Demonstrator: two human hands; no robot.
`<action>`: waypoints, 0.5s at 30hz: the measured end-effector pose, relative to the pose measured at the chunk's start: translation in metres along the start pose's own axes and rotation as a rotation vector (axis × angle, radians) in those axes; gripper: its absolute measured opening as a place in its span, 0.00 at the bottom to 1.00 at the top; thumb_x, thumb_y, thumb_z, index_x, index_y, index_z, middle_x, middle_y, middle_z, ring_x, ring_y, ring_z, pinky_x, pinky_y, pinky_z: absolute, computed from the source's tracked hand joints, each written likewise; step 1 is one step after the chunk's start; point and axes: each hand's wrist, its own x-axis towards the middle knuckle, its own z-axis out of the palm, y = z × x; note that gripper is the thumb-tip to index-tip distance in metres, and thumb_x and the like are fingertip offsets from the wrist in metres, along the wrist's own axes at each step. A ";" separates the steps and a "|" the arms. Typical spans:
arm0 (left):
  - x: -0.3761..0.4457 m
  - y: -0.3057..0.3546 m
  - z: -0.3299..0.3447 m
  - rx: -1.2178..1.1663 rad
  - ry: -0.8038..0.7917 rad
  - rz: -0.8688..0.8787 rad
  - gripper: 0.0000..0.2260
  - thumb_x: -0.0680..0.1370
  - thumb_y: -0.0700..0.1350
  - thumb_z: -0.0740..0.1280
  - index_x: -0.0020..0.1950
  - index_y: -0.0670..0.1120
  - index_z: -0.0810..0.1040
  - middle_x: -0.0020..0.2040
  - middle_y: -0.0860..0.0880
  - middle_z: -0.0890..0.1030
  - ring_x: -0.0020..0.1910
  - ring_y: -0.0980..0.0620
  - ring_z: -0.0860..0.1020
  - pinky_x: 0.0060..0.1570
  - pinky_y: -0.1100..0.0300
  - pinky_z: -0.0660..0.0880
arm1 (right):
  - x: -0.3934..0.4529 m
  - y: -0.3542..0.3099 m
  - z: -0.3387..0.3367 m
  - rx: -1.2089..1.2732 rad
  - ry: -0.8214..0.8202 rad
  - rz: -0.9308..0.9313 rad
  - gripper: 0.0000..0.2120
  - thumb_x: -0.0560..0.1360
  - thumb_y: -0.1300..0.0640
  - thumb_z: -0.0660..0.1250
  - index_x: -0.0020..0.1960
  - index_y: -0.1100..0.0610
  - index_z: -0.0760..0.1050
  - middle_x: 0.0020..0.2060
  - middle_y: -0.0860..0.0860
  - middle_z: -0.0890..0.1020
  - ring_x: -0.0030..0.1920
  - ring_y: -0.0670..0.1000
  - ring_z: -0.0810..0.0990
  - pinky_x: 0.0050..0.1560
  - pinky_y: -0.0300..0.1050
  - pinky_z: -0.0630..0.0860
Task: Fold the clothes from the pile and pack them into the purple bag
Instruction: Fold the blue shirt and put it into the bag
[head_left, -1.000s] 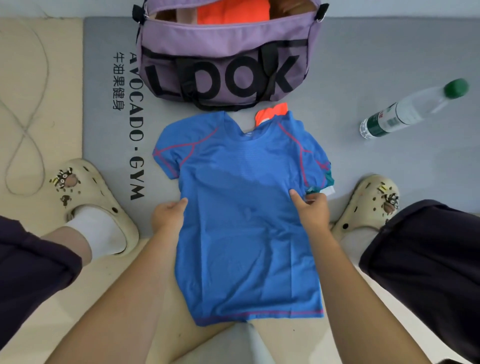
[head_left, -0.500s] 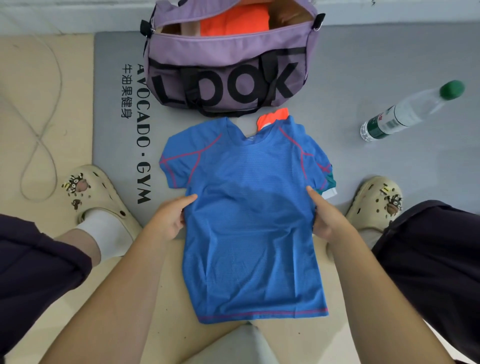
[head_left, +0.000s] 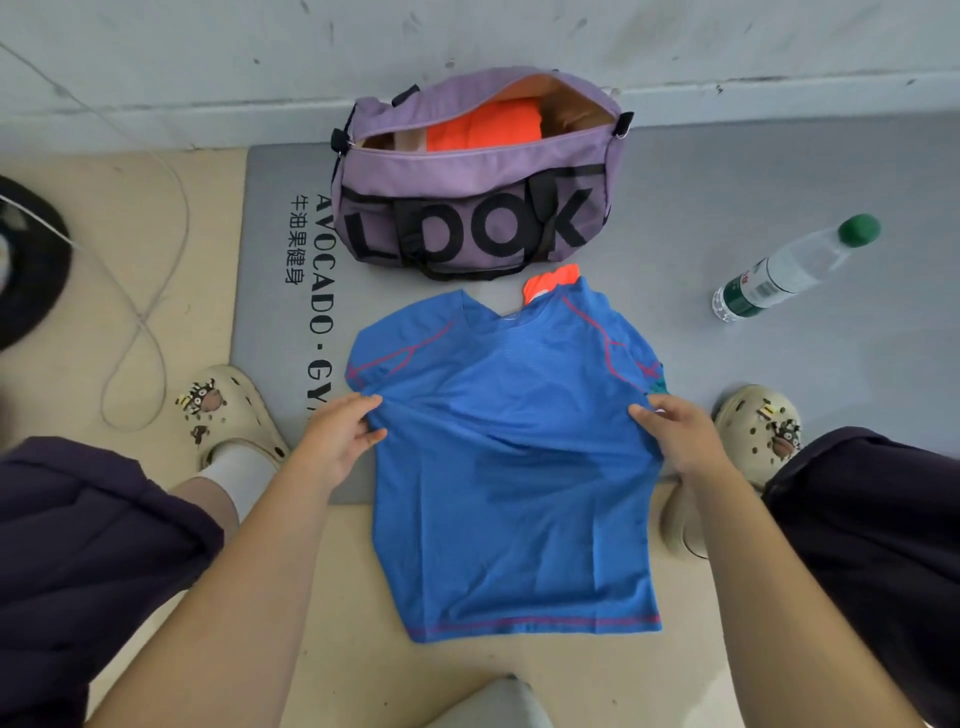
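Observation:
A blue T-shirt (head_left: 514, 467) with pink seams lies spread on the floor, neck toward the purple bag (head_left: 478, 208). My left hand (head_left: 340, 439) pinches the shirt's left side just under the sleeve. My right hand (head_left: 675, 436) grips the right side under the other sleeve. The cloth between my hands is pulled up into creases. The bag stands open against the wall, with an orange garment (head_left: 483, 127) folded inside. An orange piece of clothing (head_left: 550, 280) and a teal one (head_left: 658, 385) peek out from under the shirt.
A grey gym mat (head_left: 727, 338) with black lettering lies under the bag. A plastic water bottle (head_left: 789, 270) with a green cap lies at the right. My feet in cream clogs (head_left: 228, 410) flank the shirt. A thin cord (head_left: 150, 312) loops on the floor at the left.
My hands have slid up the shirt's sides toward the sleeves and now pinch the cloth, which is bunched between them. The view has tilted up, showing the wall.

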 end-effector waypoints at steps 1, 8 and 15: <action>-0.001 0.003 -0.002 0.023 -0.005 0.013 0.04 0.79 0.37 0.66 0.47 0.46 0.77 0.49 0.46 0.81 0.41 0.54 0.81 0.31 0.65 0.78 | -0.001 -0.005 -0.002 -0.001 0.018 -0.031 0.07 0.77 0.63 0.68 0.40 0.58 0.76 0.41 0.57 0.80 0.43 0.53 0.77 0.47 0.48 0.74; -0.008 0.026 -0.024 0.168 0.056 0.204 0.15 0.80 0.39 0.67 0.66 0.50 0.77 0.55 0.45 0.80 0.46 0.46 0.79 0.34 0.60 0.82 | -0.002 -0.028 -0.009 0.163 0.117 -0.063 0.04 0.76 0.58 0.70 0.47 0.51 0.76 0.40 0.52 0.82 0.35 0.49 0.79 0.33 0.40 0.75; -0.008 0.030 -0.024 0.559 0.013 0.270 0.12 0.74 0.32 0.72 0.55 0.43 0.81 0.44 0.44 0.81 0.40 0.52 0.80 0.36 0.70 0.78 | 0.002 -0.031 0.001 0.062 -0.107 -0.092 0.09 0.74 0.70 0.69 0.51 0.60 0.80 0.38 0.56 0.79 0.37 0.47 0.81 0.43 0.38 0.77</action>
